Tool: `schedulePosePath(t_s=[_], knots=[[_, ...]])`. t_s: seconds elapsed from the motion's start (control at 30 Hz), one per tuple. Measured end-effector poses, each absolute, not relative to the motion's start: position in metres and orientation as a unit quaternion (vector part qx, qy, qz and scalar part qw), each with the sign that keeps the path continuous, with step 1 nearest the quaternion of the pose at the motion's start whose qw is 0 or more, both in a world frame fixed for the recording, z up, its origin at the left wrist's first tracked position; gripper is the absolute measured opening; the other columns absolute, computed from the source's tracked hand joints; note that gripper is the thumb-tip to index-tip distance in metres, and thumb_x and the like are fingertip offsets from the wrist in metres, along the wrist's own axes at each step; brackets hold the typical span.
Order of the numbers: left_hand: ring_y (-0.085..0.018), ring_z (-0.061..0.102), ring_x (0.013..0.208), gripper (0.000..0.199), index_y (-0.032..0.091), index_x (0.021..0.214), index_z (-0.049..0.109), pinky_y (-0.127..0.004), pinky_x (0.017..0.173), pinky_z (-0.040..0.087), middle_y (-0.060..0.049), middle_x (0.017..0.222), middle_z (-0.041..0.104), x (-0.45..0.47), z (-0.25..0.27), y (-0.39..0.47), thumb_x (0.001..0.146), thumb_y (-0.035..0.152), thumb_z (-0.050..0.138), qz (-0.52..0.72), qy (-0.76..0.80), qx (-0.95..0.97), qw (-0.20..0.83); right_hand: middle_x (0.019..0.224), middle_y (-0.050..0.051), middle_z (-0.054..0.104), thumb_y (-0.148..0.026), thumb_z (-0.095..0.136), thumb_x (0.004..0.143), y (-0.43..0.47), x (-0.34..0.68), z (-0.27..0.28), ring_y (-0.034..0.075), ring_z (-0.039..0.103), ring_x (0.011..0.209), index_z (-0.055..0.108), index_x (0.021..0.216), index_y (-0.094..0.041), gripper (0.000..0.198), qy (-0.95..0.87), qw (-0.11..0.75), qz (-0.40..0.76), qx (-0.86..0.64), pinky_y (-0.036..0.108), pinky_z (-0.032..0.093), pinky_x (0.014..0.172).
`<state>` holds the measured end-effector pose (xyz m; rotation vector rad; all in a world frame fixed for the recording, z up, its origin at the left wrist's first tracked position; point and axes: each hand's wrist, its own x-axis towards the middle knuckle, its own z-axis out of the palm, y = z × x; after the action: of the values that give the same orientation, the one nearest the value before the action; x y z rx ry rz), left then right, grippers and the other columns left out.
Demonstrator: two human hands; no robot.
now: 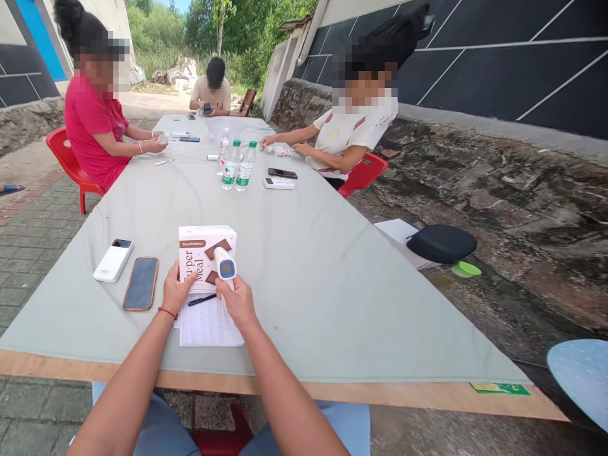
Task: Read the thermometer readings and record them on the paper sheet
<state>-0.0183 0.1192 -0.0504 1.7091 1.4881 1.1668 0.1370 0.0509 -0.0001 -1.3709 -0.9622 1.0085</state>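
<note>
Looks like you're partway in, box (201,250) in your left hand (177,287) and thermometer (225,265) gripped in your right hand (239,303), pen (202,299) lying untouched on the sheets (209,328).

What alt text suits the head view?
The left hand grips a white-brown rectangular carton; the right hand holds a white handheld device with a blue-framed screen before it. Nearer lie white printed sheets and a black pen; three people are farther along the grey-covered table.
</note>
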Motion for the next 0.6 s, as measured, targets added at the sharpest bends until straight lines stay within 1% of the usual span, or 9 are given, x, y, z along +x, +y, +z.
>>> schedulePosePath(t_s=[0.23,0.43,0.6], knots=[[-0.023,0.061,0.095,0.044,0.021,0.114,0.061,-0.037,0.084,0.048,-0.007,0.101,0.064,-0.018,-0.052,0.119,0.080,0.049,0.062,0.439,0.556,0.642,0.292,0.049,-0.006,0.048,-0.045,0.059,0.074,0.047,0.135,0.005,0.011,0.041,0.049,0.053,0.066,-0.021,0.026,-0.403,0.552,0.437,-0.584,0.024,0.036,0.050],[-0.024,0.060,0.098,0.044,0.020,0.115,0.060,-0.038,0.087,0.047,-0.008,0.102,0.063,-0.018,-0.051,0.118,0.081,0.048,0.060,0.443,0.547,0.651,0.284,0.051,-0.005,0.050,-0.046,0.058,0.077,0.030,0.137,0.021,0.011,0.041,0.049,0.051,0.066,-0.020,0.029,-0.408,0.588,0.447,-0.537,0.024,0.035,0.050],[-0.024,0.059,0.102,0.044,0.022,0.118,0.058,-0.038,0.091,0.046,-0.007,0.108,0.064,-0.017,-0.048,0.118,0.081,0.047,0.061,0.452,0.535,0.649,0.297,0.054,-0.004,0.050,-0.046,0.059,0.078,0.011,0.141,0.038,0.011,0.043,0.052,0.053,0.068,-0.019,0.029,-0.411,0.590,0.455,-0.525,0.024,0.035,0.052]])
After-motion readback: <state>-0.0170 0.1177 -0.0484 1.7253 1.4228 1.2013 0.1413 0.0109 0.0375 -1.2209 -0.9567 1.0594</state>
